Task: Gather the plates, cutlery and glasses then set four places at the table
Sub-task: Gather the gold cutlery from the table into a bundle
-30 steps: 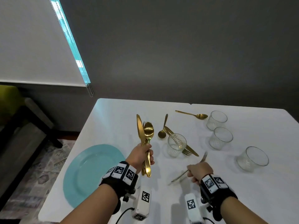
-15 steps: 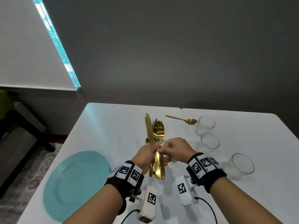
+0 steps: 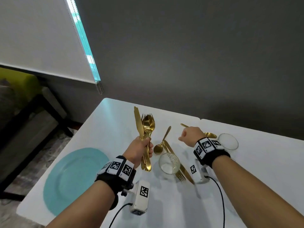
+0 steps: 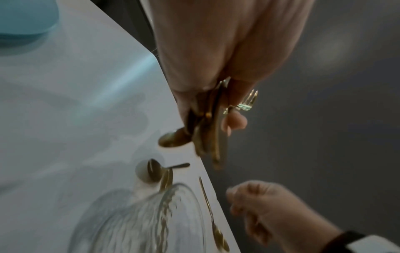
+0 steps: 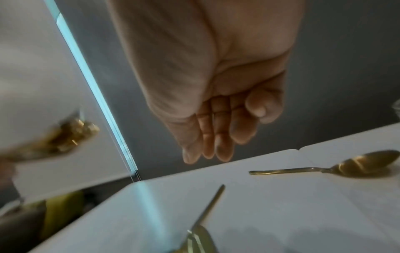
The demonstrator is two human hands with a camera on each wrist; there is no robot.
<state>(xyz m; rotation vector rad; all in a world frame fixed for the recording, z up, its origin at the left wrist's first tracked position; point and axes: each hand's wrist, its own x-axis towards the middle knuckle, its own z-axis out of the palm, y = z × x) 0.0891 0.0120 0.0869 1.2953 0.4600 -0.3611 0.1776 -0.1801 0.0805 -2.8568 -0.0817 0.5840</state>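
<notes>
My left hand (image 3: 142, 149) grips a bundle of gold cutlery (image 3: 145, 127) upright above the white table (image 3: 108, 122): a knife, forks and a spoon. The left wrist view shows the handles (image 4: 207, 130) held in my curled fingers. My right hand (image 3: 187, 135) is empty, its fingers loosely bent (image 5: 214, 137), hovering over a gold spoon (image 5: 355, 166) near the far edge. Another spoon (image 3: 162, 142), a knife and a fork (image 3: 181, 172) lie beside a glass (image 3: 169, 163) in the middle. A teal plate (image 3: 74, 176) sits at the left.
A second glass (image 3: 227, 141) stands just right of my right wrist. The table's far edge meets a dark grey wall (image 3: 197, 63). A dark bench with a green cushion (image 3: 19, 86) stands on the floor to the left.
My right hand passed its fork into the left hand's bundle, let go, and moved right and away to the far spoon. The left hand still holds the bundle upright.
</notes>
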